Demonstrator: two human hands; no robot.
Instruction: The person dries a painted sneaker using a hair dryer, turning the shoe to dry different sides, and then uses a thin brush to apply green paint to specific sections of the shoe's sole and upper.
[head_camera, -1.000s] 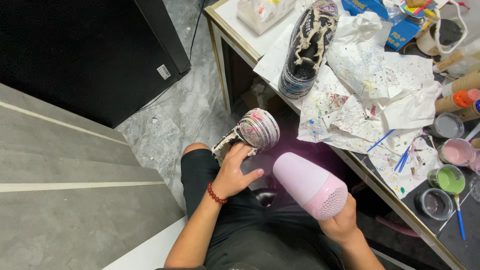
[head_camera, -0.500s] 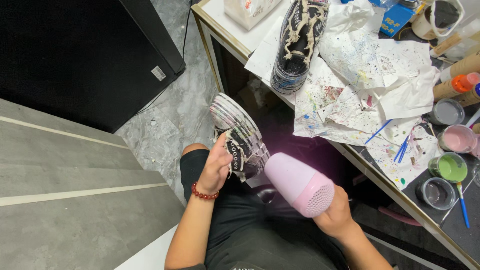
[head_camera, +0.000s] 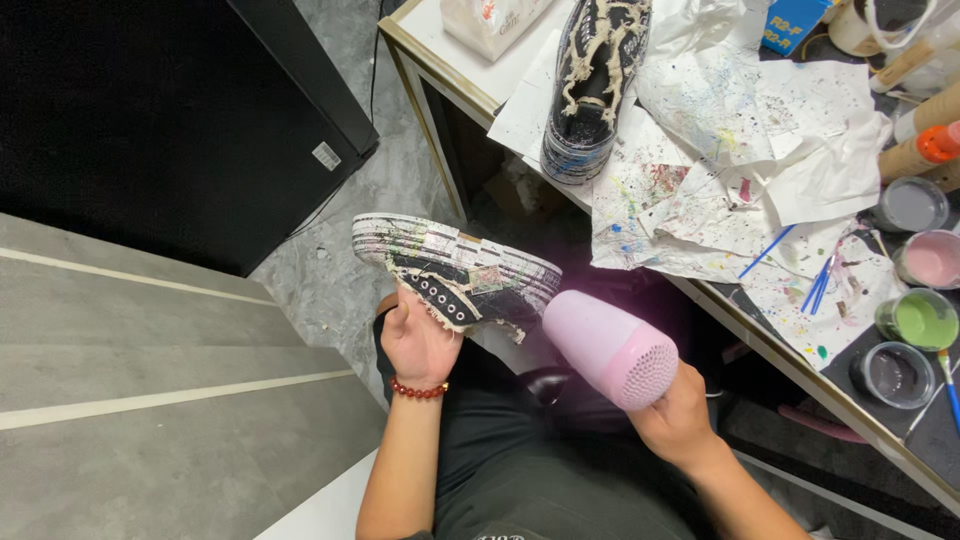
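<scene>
Right, the left hand (head_camera: 415, 345) has its fingers wrapped up around a paint-splattered sneaker (head_camera: 455, 270), grasping it from below at the collar edge, the shoe lying on its side above the lap with its striped sole turned away from the palm. Just to the right of those fingers, the right hand (head_camera: 680, 420) is clenched on the handle of a pink hair dryer (head_camera: 610, 350), its rounded body nearly touching the heel end of the sneaker (the perforated grille faces up toward the camera). A red bead bracelet (head_camera: 418, 390) sits on the left wrist, just below the gripping fingers. Up and beyond both hands, on the tabletop (head_camera: 440, 40), a second dark sneaker (head_camera: 595, 85) rests on paint-speckled sheets of paper (head_camera: 720, 180). Farther right of the dryer hand, a green paint pot (head_camera: 920, 318), a pink pot (head_camera: 930, 258) and blue brushes (head_camera: 815, 285) are spread over the papers, well apart from the fingers. Left of the shoe hand, a black cabinet (head_camera: 150, 120) stands on the grey marbled floor (head_camera: 320, 290).
</scene>
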